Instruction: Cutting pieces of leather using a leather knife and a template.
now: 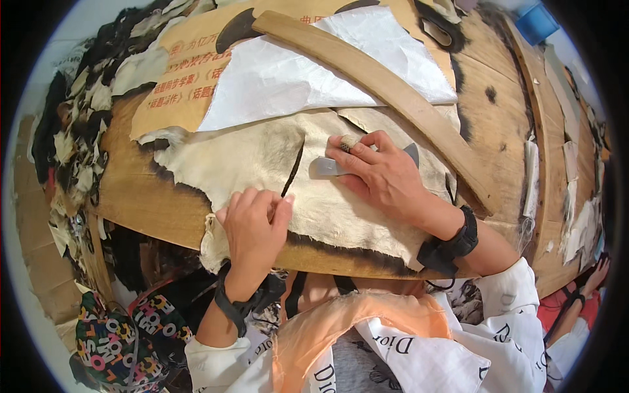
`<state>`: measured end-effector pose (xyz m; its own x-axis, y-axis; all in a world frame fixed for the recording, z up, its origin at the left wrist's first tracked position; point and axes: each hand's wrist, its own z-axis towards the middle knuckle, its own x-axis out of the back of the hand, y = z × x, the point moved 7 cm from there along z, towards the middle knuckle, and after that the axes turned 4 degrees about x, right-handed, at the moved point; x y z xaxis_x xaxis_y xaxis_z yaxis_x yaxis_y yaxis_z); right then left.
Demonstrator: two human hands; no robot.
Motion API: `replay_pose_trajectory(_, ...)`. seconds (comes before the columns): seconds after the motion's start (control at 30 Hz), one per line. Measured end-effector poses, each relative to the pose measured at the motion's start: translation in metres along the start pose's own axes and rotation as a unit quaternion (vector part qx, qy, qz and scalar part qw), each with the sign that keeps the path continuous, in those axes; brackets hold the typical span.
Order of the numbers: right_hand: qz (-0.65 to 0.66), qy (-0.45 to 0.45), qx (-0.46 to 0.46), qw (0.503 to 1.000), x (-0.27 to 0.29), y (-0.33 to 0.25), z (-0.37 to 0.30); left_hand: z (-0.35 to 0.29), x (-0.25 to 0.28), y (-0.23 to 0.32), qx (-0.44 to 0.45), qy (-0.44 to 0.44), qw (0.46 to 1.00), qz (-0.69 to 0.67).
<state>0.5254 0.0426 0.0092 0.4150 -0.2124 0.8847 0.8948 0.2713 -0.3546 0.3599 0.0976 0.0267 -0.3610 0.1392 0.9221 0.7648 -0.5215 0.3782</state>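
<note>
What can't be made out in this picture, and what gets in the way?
Head view: the middle of the grey blade, covered by the right hand.
Head view: whether the left hand pinches the pale hide; the hand itself blocks the view.
Head view: anything beneath the white sheet, which covers it.
Head view: most of another person, cut off by the right edge.

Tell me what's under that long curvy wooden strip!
A white sheet, pale hide and yellow paper peek out beside the wooden strip. Whatever sits directly beneath it is covered, so I can't tell.
</note>
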Motion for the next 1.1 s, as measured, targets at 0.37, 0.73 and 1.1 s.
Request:
replay_pose_trajectory(0.37, -0.024, 0.003, 0.025, 0.999, 0.004, -0.007, 0.003, -0.019, 0.002, -0.007, -0.006, 0.086, 0.996, 0.039)
replay_pose_trajectory(0.73, -0.026, -0.015, 0.010, 0.999, 0.002, -0.010, 0.003, -0.054, 0.016, -0.011, -0.043, 0.020, 0.999, 0.008)
replay_pose_trajectory(1.1, -0.091, 0.117, -0.071, 0.986, 0.079, 0.012, -0.001, -0.035, 0.021, -0.026, -0.146, -0.014, 0.988, -0.045)
